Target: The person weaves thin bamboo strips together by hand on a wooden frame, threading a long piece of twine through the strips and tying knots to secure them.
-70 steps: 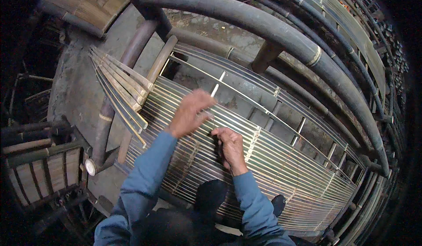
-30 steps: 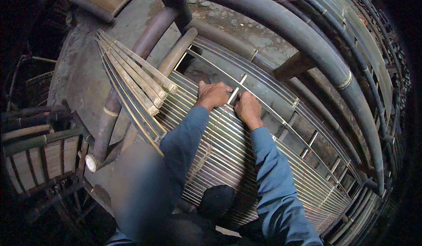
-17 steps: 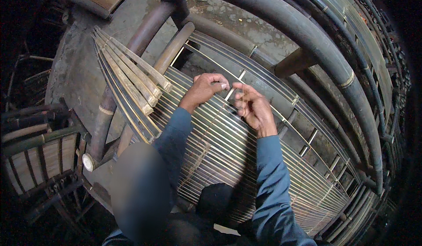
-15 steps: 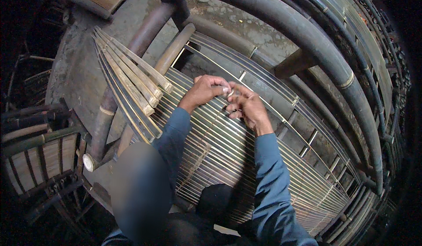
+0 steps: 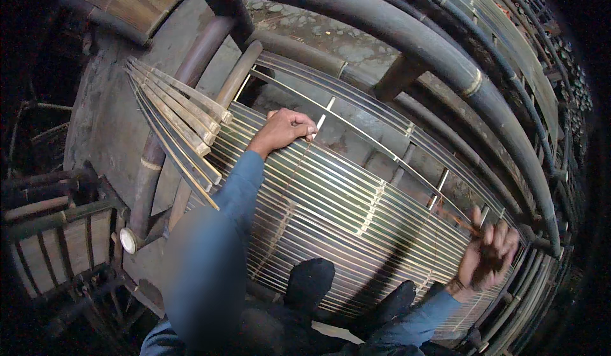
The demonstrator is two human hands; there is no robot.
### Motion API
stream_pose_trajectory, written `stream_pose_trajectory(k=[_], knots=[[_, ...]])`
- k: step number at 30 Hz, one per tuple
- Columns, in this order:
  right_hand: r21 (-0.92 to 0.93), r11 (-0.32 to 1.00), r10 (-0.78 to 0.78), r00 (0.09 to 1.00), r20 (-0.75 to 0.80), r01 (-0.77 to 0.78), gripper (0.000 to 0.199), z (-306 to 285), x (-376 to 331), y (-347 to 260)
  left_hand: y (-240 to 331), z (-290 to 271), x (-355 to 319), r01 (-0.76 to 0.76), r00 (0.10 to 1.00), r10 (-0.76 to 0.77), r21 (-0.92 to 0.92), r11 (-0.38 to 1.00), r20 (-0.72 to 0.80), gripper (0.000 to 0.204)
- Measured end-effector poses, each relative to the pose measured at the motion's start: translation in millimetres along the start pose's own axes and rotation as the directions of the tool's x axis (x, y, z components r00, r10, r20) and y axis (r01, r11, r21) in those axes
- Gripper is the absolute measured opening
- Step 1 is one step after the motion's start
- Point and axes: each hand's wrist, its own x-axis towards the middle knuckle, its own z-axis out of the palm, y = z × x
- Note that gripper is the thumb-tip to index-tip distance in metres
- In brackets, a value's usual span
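Beneath both hands lies a bench seat of narrow pale bamboo slats [image 5: 331,194], spaced in parallel rows. My left hand [image 5: 283,131] is closed in a pinch at the far edge of the slats, beside the end of a pale cross strip [image 5: 321,122]. A thin brown cord [image 5: 296,171] runs from its fingertips across the slats. My right hand [image 5: 489,255] is raised over the right end of the seat, its fingers bent and smeared by motion. Thin reddish strands [image 5: 455,216] show beside it; whether the fingers hold them cannot be told.
A bundle of split bamboo strips [image 5: 181,111] lies across the left side of the frame. A thick dark bamboo rail [image 5: 382,15] curves along the far side. More bamboo furniture [image 5: 63,235] stands at the lower left, and a wooden panel [image 5: 137,6] at the upper left.
My hands were together over the slats and are now far apart. The right hand has swung to the right and nearer; the left stays pinched at the slats' far edge. The view has shifted slightly.
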Motion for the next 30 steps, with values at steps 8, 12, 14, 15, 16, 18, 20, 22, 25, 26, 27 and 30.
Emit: stream_pose_trajectory(k=[8, 12, 14, 15, 16, 18, 20, 22, 25, 26, 27, 30], knots=[[-0.47, 0.873, -0.176, 0.983, -0.053, 0.131, 0.032, 1.8, -39.8, -62.6, 34.9, 69.1, -36.3, -0.531, 0.783, 0.61, 0.377, 0.759, -0.125, 0.026], [-0.564, 0.825, -0.17, 0.964, -0.203, 0.026, 0.033, 1.0, -43.1, -56.4, 40.5, 92.7, -81.6, -0.34, 0.91, 0.405, 0.405, 0.849, -0.085, 0.017], [-0.594, 0.805, -0.104, 0.98, -0.168, -0.016, 0.032, -9.8, -43.9, -64.5, 53.9, 84.1, -87.8, -0.367, 0.92, 0.39, 0.261, 0.893, -0.042, 0.021], [-0.58, 0.814, -0.116, 0.976, -0.185, -0.013, 0.03, -13.6, -42.8, -65.7, 59.4, 79.1, -87.2, -0.371, 0.925, 0.381, 0.19, 0.909, -0.016, 0.024], [-0.558, 0.83, -0.116, 0.968, -0.224, -0.029, 0.029, -13.3, -39.5, -63.6, 55.0, 78.9, -80.5, -0.364, 0.928, 0.371, 0.238, 0.9, 0.016, 0.023], [-0.522, 0.85, -0.112, 0.946, -0.304, -0.067, 0.027, -10.5, -30.5, -65.8, 57.1, 68.6, -54.7, -0.269, 0.959, 0.261, 0.063, 0.961, 0.11, 0.02], [-0.553, 0.829, -0.103, 0.949, -0.298, -0.084, 0.027, -9.6, -25.8, -61.7, 45.8, 59.5, -12.6, -0.524, 0.811, 0.564, 0.238, 0.818, -0.153, 0.023], [-0.572, 0.819, -0.121, 0.957, -0.264, -0.055, 0.026, -1.1, -15.6, -50.9, 34.4, 25.8, 21.3, -0.357, 0.767, 0.561, 0.519, 0.777, -0.311, 0.028], [-0.614, 0.786, -0.089, 0.971, -0.221, -0.067, 0.025, 5.3, -11.2, -40.0, 12.3, 11.7, 40.2, -0.237, 0.88, 0.45, 0.684, 0.69, -0.15, 0.028], [-0.626, 0.775, -0.095, 0.962, -0.256, -0.09, 0.024, 3.5, -12.7, -34.2, 9.0, 7.8, 39.7, -0.238, 0.923, 0.377, 0.648, 0.723, -0.081, 0.028], [-0.615, 0.78, -0.024, 0.977, -0.211, -0.114, 0.022, 0.0, -11.5, -32.1, 5.9, 3.1, 38.4, -0.235, 0.953, 0.302, 0.613, 0.755, -0.008, 0.029], [-0.629, 0.763, -0.019, 0.967, -0.256, -0.151, 0.031, 11.5, -7.7, -16.3, 0.2, 4.2, 21.6, -0.23, 0.969, 0.243, 0.517, 0.824, 0.044, 0.032]])
